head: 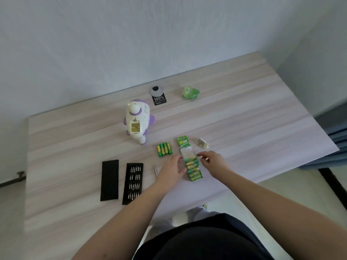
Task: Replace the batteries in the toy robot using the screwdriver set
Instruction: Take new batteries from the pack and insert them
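The toy robot (137,121) lies on its front on the pale wood-grain table (244,113), smooth white plastic with purple trim, its battery bay open and looking empty. The small cover (202,143) rests well apart to the right. Four loose green-and-yellow batteries (164,149) lie side by side; I judge these are the old ones. The left hand (173,167) presses flat on the glossy battery pack (190,162), steadying it. The right hand (211,160) has its grip pinched together at the pack's edge, seemingly on the wrapping. The slim screwdriver (155,170) and the black bit tray (133,182) sit idle. Loading fresh cells and screwing the cover back remain.
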Motion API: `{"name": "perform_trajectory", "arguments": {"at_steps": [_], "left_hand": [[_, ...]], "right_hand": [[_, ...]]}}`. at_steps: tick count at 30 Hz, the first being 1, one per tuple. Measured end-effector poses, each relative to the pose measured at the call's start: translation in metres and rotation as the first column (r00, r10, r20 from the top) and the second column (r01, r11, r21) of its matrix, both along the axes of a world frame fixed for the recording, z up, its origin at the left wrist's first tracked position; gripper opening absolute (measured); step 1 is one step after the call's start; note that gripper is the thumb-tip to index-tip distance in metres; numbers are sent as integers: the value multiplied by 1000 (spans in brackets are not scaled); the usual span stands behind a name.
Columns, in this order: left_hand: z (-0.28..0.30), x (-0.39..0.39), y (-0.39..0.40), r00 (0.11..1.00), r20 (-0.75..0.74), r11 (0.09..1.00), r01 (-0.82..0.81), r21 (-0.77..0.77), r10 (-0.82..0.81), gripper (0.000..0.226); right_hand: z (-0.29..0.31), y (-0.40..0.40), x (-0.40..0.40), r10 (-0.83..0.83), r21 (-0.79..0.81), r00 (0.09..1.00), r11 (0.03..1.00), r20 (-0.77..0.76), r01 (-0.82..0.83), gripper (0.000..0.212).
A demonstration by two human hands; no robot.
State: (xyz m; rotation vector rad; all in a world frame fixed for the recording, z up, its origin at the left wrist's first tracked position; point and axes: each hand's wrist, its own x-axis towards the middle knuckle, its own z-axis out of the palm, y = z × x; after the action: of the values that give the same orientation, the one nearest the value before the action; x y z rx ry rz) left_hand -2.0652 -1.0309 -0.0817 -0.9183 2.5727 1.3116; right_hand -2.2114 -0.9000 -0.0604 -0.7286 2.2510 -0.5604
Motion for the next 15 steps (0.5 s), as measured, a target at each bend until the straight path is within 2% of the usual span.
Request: {"name": "perform_trajectory", "arguments": {"at_steps": [5,11,15], "left_hand": [[-2,-13,15,994,48,995,-95,42,93,65],[-5,-20,20,985,60,987,-163,6,163,69],[-4,-23,21,990,63,992,-119,-49,122,67]], "right_hand": [[-8,-11,-12,210,32,977,977,-37,-209,25],[-13,-18,-23,366,96,925,929,-97,-358,25],[-12,-26,-24,522,197,836,849,-167,-491,32]]}}
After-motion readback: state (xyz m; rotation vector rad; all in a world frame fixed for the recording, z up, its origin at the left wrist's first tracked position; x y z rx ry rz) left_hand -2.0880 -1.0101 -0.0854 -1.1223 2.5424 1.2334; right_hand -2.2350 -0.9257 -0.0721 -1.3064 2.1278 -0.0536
